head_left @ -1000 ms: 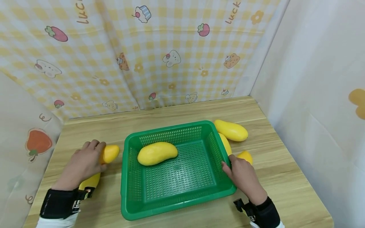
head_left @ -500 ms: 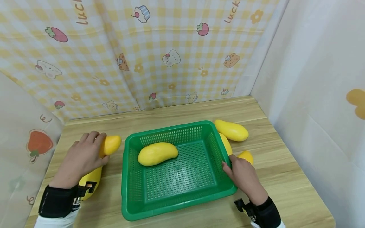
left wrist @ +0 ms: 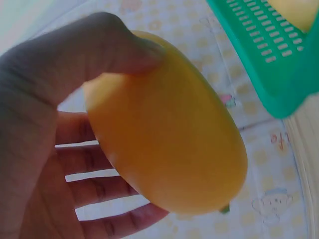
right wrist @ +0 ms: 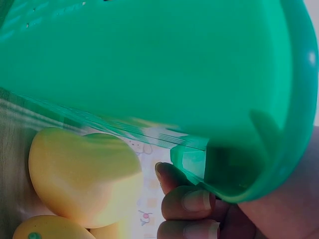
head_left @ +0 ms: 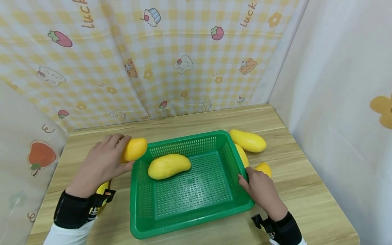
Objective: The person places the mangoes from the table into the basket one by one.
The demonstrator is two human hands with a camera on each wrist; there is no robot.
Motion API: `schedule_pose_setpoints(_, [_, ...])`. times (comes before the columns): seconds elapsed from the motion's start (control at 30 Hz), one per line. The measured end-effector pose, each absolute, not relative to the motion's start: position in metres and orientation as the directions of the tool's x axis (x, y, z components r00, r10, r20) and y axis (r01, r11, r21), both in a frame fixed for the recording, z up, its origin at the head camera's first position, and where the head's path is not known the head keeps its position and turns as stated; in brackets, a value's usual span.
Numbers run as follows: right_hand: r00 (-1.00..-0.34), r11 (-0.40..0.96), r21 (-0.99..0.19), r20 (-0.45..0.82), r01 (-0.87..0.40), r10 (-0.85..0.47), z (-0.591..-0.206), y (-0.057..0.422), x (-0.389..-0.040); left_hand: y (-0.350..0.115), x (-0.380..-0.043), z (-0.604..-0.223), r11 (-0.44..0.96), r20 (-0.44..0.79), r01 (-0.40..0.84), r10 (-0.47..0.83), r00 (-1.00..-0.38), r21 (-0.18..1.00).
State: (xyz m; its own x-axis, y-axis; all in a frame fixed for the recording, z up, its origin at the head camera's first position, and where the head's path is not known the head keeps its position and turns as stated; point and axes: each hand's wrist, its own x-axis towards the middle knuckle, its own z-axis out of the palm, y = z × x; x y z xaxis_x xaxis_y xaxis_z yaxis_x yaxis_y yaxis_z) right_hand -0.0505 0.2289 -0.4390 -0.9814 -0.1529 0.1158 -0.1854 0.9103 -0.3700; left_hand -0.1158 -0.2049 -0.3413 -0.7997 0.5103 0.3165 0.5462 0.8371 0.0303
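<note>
My left hand (head_left: 105, 160) holds a yellow mango (head_left: 136, 148) above the table, close to the basket's back-left corner. The left wrist view shows the thumb across this mango (left wrist: 169, 134) and the fingers behind it, with a small green stem tip at its lower end. The green plastic basket (head_left: 196, 221) sits mid-table with one mango (head_left: 169, 166) lying inside, toward the left. On the basket's right rim my right hand (head_left: 263, 187) keeps its grip; in the right wrist view the fingers (right wrist: 192, 204) curl under the rim.
Several mangoes lie right of the basket: one at the back (head_left: 248, 140), one against the wall (head_left: 242, 156), and one beside my right hand (head_left: 264, 168). Another mango (head_left: 103, 188) is partly hidden under my left wrist. A checkered cloth (head_left: 183, 85) hangs behind the wooden table (head_left: 306, 197).
My left hand has lifted the mango and carried it right, from beside the basket to over its back-left corner. My right hand and the basket have stayed in place.
</note>
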Motion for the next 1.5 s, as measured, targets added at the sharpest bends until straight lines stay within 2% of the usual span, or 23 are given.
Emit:
schedule_pose_setpoints(0.33, [-0.979,0.910,-0.366,0.133,-0.196,-0.158,-0.440,0.229,-0.049,-0.177,-0.123,-0.350,0.782,0.342,0.623,0.582,-0.738,0.014])
schedule_pose_setpoints(0.7, [-0.976,0.906,-0.371,0.148,-0.203,-0.158,-0.442,0.230,-0.049,-0.139,-0.129,-0.346,0.747,0.280,0.664,0.633,-0.721,0.023])
schedule_pose_setpoints(0.9, [-0.981,0.905,-0.382,0.128,-0.185,-0.147,-0.443,0.230,-0.049,-0.126,-0.132,-0.350,0.725,0.287,0.688,0.652,-0.702,0.037])
schedule_pose_setpoints(1.5, [-0.977,0.898,-0.391,0.143,-0.201,-0.156,-0.440,0.229,-0.049,-0.072,-0.145,-0.356,0.696,0.206,0.718,0.705,-0.679,-0.016])
